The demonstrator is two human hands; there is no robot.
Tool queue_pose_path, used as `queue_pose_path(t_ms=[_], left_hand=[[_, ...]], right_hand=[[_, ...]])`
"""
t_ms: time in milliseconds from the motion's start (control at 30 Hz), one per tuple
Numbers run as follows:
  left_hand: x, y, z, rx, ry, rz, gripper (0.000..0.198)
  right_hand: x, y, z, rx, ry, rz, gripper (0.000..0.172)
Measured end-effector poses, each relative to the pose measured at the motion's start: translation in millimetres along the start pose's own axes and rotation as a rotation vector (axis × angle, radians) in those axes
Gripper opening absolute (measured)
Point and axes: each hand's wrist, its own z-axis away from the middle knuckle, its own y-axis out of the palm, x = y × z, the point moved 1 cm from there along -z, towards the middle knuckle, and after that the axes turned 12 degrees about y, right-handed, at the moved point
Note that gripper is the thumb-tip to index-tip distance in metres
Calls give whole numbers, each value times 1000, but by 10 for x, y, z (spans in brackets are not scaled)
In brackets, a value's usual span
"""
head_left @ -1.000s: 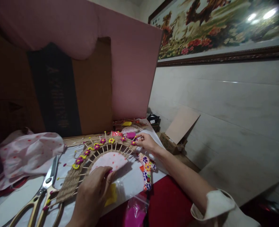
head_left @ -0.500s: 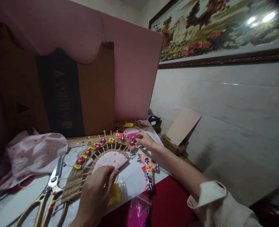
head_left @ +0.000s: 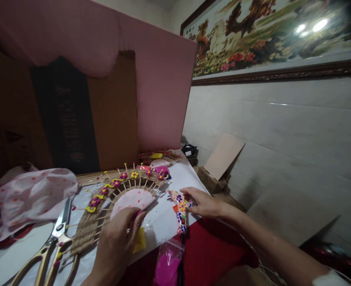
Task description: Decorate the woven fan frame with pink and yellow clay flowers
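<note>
My left hand [head_left: 118, 234] is closed in a pinch on a small magenta piece [head_left: 139, 212], mostly hidden by the fingers. Just beyond it lies a fan-shaped woven piece [head_left: 84, 234] of twine and sticks, with magenta and yellow clay flowers along its arc. Its inner half-circle is covered by pink dotted fabric [head_left: 130, 198]. My right hand [head_left: 203, 201] is at the back of a flower-patterned glue gun [head_left: 180, 212], fingers and thumb apart around it; a firm grip does not show. The gun lies on the white tabletop.
Gold-handled scissors [head_left: 54, 238] lie at the left near crumpled dotted fabric [head_left: 41, 194]. Bags of magenta clay [head_left: 168, 264] and yellow clay [head_left: 139, 240] sit near the front edge. A second woven fan [head_left: 171, 155] lies behind. A cardboard box [head_left: 116, 119] stands at the back.
My right hand has come back from the magenta lump beside the fan to the glue gun. My left hand keeps its pinch. The view has shifted slightly right.
</note>
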Motion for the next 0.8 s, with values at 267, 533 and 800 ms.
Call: queue_pose_path(t_ms=[267,533,800], left_hand=[[38,-17,-12,12,-4,-35,21],[22,-28,-28,8,-2,-37,21],[-13,-45,-61,4,8,-9,21]], right_hand=[[25,106,55,-99,40,150,65],[-31,183,149,-175,97,167,65],[-200,193,222,-256,203,143,70]])
